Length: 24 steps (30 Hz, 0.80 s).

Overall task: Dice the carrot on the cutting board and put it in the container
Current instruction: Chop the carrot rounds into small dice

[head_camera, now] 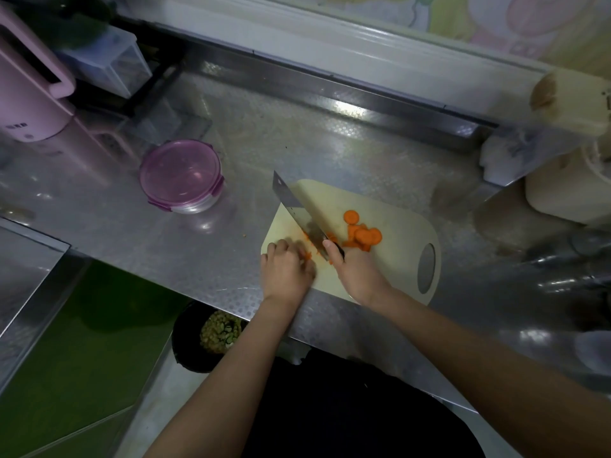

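Orange carrot slices (pixel 362 234) lie in a loose heap near the middle of the cream plastic cutting board (pixel 390 223). A smaller patch of cut carrot bits (pixel 308 256) sits at the board's near left edge, under the blade.

The main risk is to the left hand (pixel 287 272). Its curled fingers hold those bits down right beside the broad steel cleaver (pixel 294 206), so a slip or a rolling piece could bring the edge onto a fingertip. The cutting is also close to the board's rim, and bits may scatter onto the patterned steel counter (pixel 297 153); one orange speck seems to lie there already. The round clear container with a purple clip lid (pixel 180 176) stands well apart to the left with its lid on, so carrying the dice over could spill them.

The right hand (pixel 355 272) is wrapped tightly round the cleaver's dark handle, thumb lying along its side.
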Tool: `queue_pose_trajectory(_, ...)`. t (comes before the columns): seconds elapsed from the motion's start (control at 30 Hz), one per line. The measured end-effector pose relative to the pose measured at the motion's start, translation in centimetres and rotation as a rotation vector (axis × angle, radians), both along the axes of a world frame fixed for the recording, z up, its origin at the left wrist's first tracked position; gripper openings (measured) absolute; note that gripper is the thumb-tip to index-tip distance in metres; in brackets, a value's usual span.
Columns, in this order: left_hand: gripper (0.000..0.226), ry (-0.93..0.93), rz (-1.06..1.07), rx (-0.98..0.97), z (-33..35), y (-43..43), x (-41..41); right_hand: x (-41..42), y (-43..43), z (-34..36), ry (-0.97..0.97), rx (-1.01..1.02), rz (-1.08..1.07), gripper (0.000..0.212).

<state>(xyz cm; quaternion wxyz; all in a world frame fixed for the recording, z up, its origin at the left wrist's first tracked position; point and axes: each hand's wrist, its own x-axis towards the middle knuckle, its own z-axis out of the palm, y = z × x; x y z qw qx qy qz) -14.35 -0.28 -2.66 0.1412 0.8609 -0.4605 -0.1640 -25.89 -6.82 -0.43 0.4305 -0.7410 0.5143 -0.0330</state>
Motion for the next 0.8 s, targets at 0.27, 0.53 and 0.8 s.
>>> queue_pose_trajectory(0.27,0.02,0.078,0.006,-0.138,-0.9,1.1,0.9,0.3,0.9,0.5,0.057,0.014,0.037,0.053)
queue_pose_trajectory(0.53,0.028,-0.037,-0.022,0.018,-0.6,0.6,0.7,0.8,0.6,0.0,0.149,-0.009,0.12,0.056)
queue_pose_trajectory(0.8,0.023,-0.029,0.017,-0.007,-0.6,0.4,0.8,1.6,0.4,0.1,0.159,0.012,0.075,0.059)
